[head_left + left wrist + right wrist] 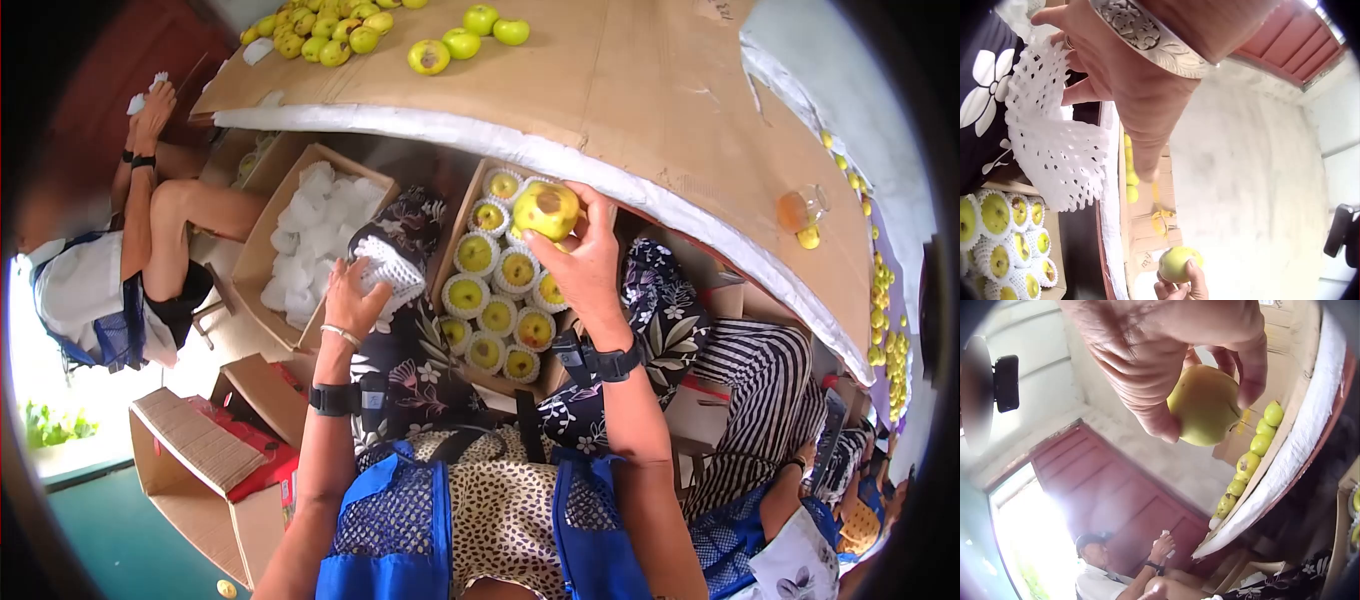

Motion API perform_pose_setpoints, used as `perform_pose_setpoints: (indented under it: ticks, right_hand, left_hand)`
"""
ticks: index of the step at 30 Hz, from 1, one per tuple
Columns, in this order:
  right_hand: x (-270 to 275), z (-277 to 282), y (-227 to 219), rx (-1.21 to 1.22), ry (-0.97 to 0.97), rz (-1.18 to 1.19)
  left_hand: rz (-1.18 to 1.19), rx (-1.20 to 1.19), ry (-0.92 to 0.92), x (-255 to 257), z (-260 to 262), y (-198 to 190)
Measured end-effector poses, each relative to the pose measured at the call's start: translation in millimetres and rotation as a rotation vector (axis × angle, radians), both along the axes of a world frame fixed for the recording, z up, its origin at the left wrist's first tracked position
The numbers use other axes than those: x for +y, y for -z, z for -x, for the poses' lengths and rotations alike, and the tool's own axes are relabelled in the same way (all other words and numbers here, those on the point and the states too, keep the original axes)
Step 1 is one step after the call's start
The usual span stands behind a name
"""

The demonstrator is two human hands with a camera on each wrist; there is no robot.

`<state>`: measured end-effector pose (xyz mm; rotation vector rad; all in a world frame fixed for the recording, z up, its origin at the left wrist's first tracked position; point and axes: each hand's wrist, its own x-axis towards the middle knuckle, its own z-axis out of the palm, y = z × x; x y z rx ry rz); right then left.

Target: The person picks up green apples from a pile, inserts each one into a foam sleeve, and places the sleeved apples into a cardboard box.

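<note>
My right hand (583, 250) grips a yellow-green apple (546, 210) with a brown patch, between thumb and fingers, above a box of fruit. In the right wrist view the same apple (1205, 405) shows its dark stem end. My left hand (355, 303) is over my lap with its fingers spread at a white foam net sleeve (392, 268). Seen from the left wrist, the sleeve (1063, 134) hangs loose and folded by the fingertips, and the thumb stands apart from it. Below the right hand, a cardboard box (462, 215) holds netted apples (474, 253) in rows.
A carton of white foam sleeves (320, 225) stands to the left. Above, a cardboard-covered table (620, 70) with a white padded edge bears piled apples (325, 28) and a glass jar (800, 208). People sit on both sides. Empty cartons (190, 450) lie lower left.
</note>
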<state>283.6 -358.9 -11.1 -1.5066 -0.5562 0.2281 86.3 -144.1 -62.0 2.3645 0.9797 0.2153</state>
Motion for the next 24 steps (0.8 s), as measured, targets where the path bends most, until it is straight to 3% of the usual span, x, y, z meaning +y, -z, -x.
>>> perform_pose_setpoints:
  ticks: [1, 3, 5, 7, 11, 14, 17, 18, 19, 20, 23, 24]
  right_hand:
    - [-5.3, 4.9, 5.3, 0.129, -0.05, -0.042]
    - [-12.1, 17.5, 24.5, 0.353, -0.123, -0.308]
    - [-22.8, 31.4, 41.7, 0.621, -0.124, -0.283]
    - [-30.0, 45.5, 63.2, 0.875, -0.175, -0.37]
    - [-33.1, 64.1, 70.1, 1.05, -0.319, -0.403]
    - [-21.6, 73.0, 47.0, 0.811, -0.462, -0.499]
    - [-13.5, 79.8, 25.0, 0.713, -0.542, -0.469]
    - [-8.2, 79.0, 18.9, 0.625, -0.531, -0.437]
    - [-4.4, 77.7, 14.7, 0.54, -0.514, -0.4]
    - [-3.7, 74.9, 14.7, 0.528, -0.517, -0.329]
    - [-4.0, 70.0, 24.2, 0.774, -0.529, -0.509]
    - [-1.4, 72.0, 24.2, 0.748, -0.455, -0.622]
  left_hand:
    - [0.058, -0.028, 0.014, 1.0, 6.5, 3.5]
    - [-0.073, 0.035, 0.088, -2.6, 12.4, -0.5]
    - [-0.077, -0.048, 0.119, -2.8, 18.6, 4.1]
    - [-0.108, -0.136, 0.031, -9.4, 20.5, 4.9]
    - [-0.365, -0.227, -0.012, -10.2, 12.3, -4.9]
    - [-0.521, -0.206, -0.003, -22.5, -12.2, -39.7]
    - [-0.159, -0.124, -0.06, -38.8, -47.5, -59.2]
    - [-0.205, -0.232, 0.02, -41.9, -56.0, -56.7]
    - [-0.029, -0.238, 0.04, -44.8, -61.6, -57.3]
    - [0.041, -0.256, 0.07, -47.6, -66.6, -59.9]
    - [0.181, -0.331, 0.179, -55.5, -74.5, -56.4]
    - [0.213, -0.355, 0.212, -58.6, -72.5, -55.8]
